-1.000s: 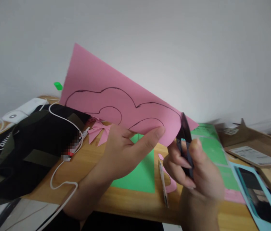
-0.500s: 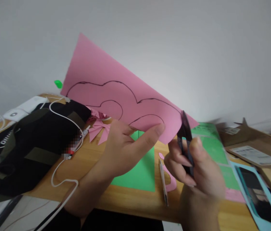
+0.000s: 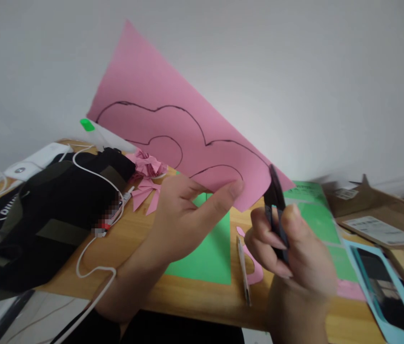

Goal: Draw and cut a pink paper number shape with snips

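Note:
My left hand (image 3: 191,215) pinches the lower edge of a folded-looking sheet of pink paper (image 3: 151,76), thumb in front and fingers behind. Wavy, cloud-like outlines in black are drawn on the paper, which is held up above the table and slants down to the right. My right hand (image 3: 295,258) is closed round the handles of dark scissors (image 3: 276,191). Their blades meet the paper at its right end, where the outer black line runs. Below the hands lie a green sheet (image 3: 209,258), a pen (image 3: 244,272) and a curved pink paper scrap (image 3: 256,272).
A black bag (image 3: 51,215) with a white cable (image 3: 97,268) lies on the wooden table (image 3: 187,298) at left. Pink paper bows (image 3: 147,165) sit behind my left hand. To the right are a cardboard box (image 3: 381,215) and a phone (image 3: 384,286) on light-blue material.
The paper's left end has tilted upward, uncovering more of the pink bows and a green-capped bottle behind it. Scissors and both hands stay in nearly the same place.

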`<state>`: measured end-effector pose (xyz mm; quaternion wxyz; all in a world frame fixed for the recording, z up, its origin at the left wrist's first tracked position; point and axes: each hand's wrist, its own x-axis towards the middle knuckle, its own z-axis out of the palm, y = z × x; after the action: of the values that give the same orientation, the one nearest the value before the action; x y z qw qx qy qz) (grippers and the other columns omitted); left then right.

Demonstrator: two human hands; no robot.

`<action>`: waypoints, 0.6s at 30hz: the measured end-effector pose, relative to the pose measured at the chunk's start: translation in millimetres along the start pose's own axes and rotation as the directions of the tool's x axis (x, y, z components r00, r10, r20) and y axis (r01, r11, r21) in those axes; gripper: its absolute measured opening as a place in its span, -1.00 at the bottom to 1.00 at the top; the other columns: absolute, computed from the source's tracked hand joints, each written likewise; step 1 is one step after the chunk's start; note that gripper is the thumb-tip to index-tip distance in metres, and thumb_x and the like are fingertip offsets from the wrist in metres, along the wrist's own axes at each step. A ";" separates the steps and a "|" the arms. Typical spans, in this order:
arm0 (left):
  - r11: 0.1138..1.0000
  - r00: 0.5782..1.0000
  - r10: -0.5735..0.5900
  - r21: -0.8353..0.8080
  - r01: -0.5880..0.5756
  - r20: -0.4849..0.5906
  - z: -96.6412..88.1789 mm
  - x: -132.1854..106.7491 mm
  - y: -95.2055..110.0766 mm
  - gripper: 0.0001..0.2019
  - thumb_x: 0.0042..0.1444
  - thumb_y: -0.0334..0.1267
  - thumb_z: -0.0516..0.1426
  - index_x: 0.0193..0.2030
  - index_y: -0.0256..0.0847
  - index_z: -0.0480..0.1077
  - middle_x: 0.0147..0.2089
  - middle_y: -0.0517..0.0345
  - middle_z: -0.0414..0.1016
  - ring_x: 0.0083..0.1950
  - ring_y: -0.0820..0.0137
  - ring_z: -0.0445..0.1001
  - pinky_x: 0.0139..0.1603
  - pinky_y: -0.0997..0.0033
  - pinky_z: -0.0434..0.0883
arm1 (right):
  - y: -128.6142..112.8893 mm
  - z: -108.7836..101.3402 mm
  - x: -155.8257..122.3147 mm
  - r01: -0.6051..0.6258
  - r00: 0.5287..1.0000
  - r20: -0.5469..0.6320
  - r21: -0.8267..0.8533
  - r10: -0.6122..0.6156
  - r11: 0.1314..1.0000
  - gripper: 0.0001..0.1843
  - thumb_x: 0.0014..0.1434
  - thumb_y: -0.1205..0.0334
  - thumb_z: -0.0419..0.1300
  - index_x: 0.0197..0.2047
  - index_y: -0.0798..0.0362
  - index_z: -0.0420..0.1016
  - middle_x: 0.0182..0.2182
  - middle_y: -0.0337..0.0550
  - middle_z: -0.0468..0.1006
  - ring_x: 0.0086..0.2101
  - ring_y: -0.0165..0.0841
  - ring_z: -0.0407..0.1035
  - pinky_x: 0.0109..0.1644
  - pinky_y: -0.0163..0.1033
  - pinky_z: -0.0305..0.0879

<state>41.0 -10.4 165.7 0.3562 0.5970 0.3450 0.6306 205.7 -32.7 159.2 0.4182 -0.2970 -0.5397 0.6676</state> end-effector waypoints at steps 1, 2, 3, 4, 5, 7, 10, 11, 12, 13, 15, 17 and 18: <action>1.000 1.000 0.010 -0.008 -0.010 0.007 -0.3 0.0 -0.4 -0.85 0.16 -0.37 0.26 -0.43 -0.14 0.60 -0.38 0.28 0.67 -0.31 0.43 0.63 -0.20 0.50 0.56 | -0.1 -0.1 0.0 0.004 1.000 0.003 0.004 -0.004 1.000 -0.35 0.34 -0.34 -0.04 -0.57 -0.03 0.05 -0.82 -0.52 -0.13 -0.80 -0.59 -0.36 -0.73 -0.36 -0.34; 1.000 1.000 0.021 -0.022 -0.020 0.013 -0.5 0.0 -0.9 -0.84 0.16 -0.39 0.25 -0.42 -0.14 0.60 -0.38 0.29 0.67 -0.30 0.45 0.62 -0.19 0.52 0.56 | -0.2 -0.2 0.0 0.007 1.000 0.001 0.008 -0.007 1.000 -0.36 0.35 -0.33 -0.04 -0.57 -0.03 0.05 -0.81 -0.52 -0.13 -0.80 -0.59 -0.35 -0.73 -0.37 -0.33; 0.999 0.999 0.032 -0.038 -0.031 0.013 -0.7 -0.1 -1.4 -0.84 0.16 -0.41 0.25 -0.41 -0.14 0.60 -0.38 0.31 0.67 -0.30 0.47 0.62 -0.18 0.54 0.55 | -0.3 -0.2 -0.1 0.010 1.000 -0.001 0.010 -0.010 1.000 -0.36 0.35 -0.33 -0.04 -0.57 -0.03 0.05 -0.81 -0.52 -0.12 -0.80 -0.60 -0.35 -0.73 -0.37 -0.33; 0.998 0.999 0.040 -0.052 -0.039 0.012 -0.8 -0.2 -1.8 -0.83 0.16 -0.42 0.24 -0.41 -0.13 0.60 -0.37 0.32 0.67 -0.29 0.49 0.62 -0.17 0.56 0.54 | -0.5 -0.3 -0.2 0.009 1.000 -0.002 0.009 -0.009 1.000 -0.36 0.35 -0.32 -0.03 -0.57 -0.03 0.05 -0.81 -0.52 -0.12 -0.80 -0.59 -0.34 -0.73 -0.37 -0.32; 0.998 0.999 0.040 -0.059 -0.039 0.009 -0.8 -0.2 -2.0 -0.83 0.16 -0.42 0.24 -0.41 -0.13 0.60 -0.37 0.33 0.67 -0.28 0.50 0.62 -0.16 0.56 0.54 | -0.7 -0.3 -0.4 0.006 1.000 -0.003 0.006 -0.006 1.000 -0.36 0.34 -0.33 -0.03 -0.57 -0.03 0.05 -0.81 -0.51 -0.12 -0.80 -0.59 -0.34 -0.73 -0.37 -0.32; 0.998 1.000 0.030 -0.054 -0.030 0.001 -0.7 -0.3 -1.5 -0.84 0.16 -0.41 0.25 -0.42 -0.14 0.58 -0.37 0.32 0.67 -0.28 0.48 0.61 -0.15 0.53 0.54 | -1.0 -0.3 -0.6 -0.004 1.000 -0.005 -0.001 0.004 1.000 -0.35 0.34 -0.34 -0.03 -0.57 -0.04 0.05 -0.82 -0.51 -0.11 -0.80 -0.58 -0.33 -0.73 -0.36 -0.32; 0.999 0.999 0.028 -0.016 -0.028 0.020 -1.1 0.0 0.4 -0.84 0.17 -0.38 0.24 -0.43 -0.13 0.57 -0.38 0.28 0.65 -0.29 0.44 0.60 -0.15 0.46 0.55 | -1.2 0.0 -0.6 -0.005 1.000 -0.020 -0.007 0.005 1.000 -0.36 0.33 -0.34 -0.01 -0.57 -0.04 0.06 -0.81 -0.51 -0.12 -0.79 -0.58 -0.33 -0.72 -0.36 -0.33; 0.999 0.999 0.031 -0.009 -0.031 0.032 -1.4 0.1 1.1 -0.83 0.16 -0.38 0.24 -0.44 -0.13 0.56 -0.39 0.28 0.63 -0.30 0.43 0.58 -0.18 0.46 0.54 | -1.4 0.1 -0.4 -0.001 1.000 -0.025 -0.007 0.000 1.000 -0.36 0.33 -0.33 -0.01 -0.57 -0.04 0.05 -0.80 -0.51 -0.12 -0.80 -0.59 -0.33 -0.72 -0.36 -0.34; 0.999 0.998 0.033 -0.006 -0.032 0.049 -1.8 0.2 1.5 -0.83 0.16 -0.39 0.25 -0.45 -0.14 0.55 -0.42 0.29 0.61 -0.33 0.44 0.56 -0.21 0.47 0.53 | -1.7 0.2 -0.1 0.004 1.000 -0.026 -0.009 -0.004 1.000 -0.36 0.33 -0.33 0.00 -0.57 -0.03 0.05 -0.79 -0.51 -0.12 -0.80 -0.59 -0.34 -0.72 -0.36 -0.34; 0.999 0.997 0.033 -0.005 -0.033 0.068 -2.3 0.3 1.8 -0.83 0.14 -0.39 0.26 -0.46 -0.15 0.53 -0.45 0.29 0.58 -0.37 0.46 0.53 -0.25 0.50 0.52 | -2.1 0.3 0.4 0.008 1.000 -0.024 -0.012 -0.009 1.000 -0.36 0.33 -0.33 0.00 -0.58 -0.03 0.04 -0.79 -0.51 -0.13 -0.80 -0.59 -0.34 -0.73 -0.36 -0.35; 0.999 0.994 0.033 -0.009 -0.032 0.102 -2.9 0.4 2.1 -0.82 0.14 -0.41 0.26 -0.48 -0.19 0.51 -0.48 0.32 0.54 -0.40 0.51 0.48 -0.30 0.55 0.48 | -3.4 0.5 1.2 0.007 1.000 -0.014 -0.026 -0.008 1.000 -0.34 0.31 -0.36 -0.01 -0.59 -0.04 0.02 -0.80 -0.51 -0.14 -0.81 -0.60 -0.34 -0.74 -0.36 -0.36; 1.000 0.993 0.026 -0.004 -0.026 0.118 -3.0 0.4 2.3 -0.82 0.16 -0.41 0.23 -0.48 -0.21 0.50 -0.48 0.31 0.53 -0.39 0.52 0.48 -0.28 0.56 0.47 | -4.7 0.7 1.8 0.006 1.000 -0.008 -0.039 -0.007 0.999 -0.32 0.29 -0.39 0.00 -0.60 -0.04 -0.01 -0.82 -0.50 -0.14 -0.80 -0.60 -0.34 -0.74 -0.36 -0.35; 1.000 0.993 0.019 -0.001 -0.019 0.121 -2.9 0.3 2.4 -0.81 0.16 -0.40 0.22 -0.48 -0.21 0.49 -0.46 0.30 0.53 -0.37 0.51 0.49 -0.27 0.56 0.47 | -5.2 0.8 1.9 0.007 1.000 -0.009 -0.041 -0.007 0.999 -0.31 0.29 -0.40 -0.01 -0.60 -0.04 -0.02 -0.82 -0.50 -0.14 -0.80 -0.60 -0.33 -0.73 -0.36 -0.34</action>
<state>38.0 -11.4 167.8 0.3702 0.6373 0.3172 0.5968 205.2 -31.0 164.5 0.4168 -0.3065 -0.5524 0.6536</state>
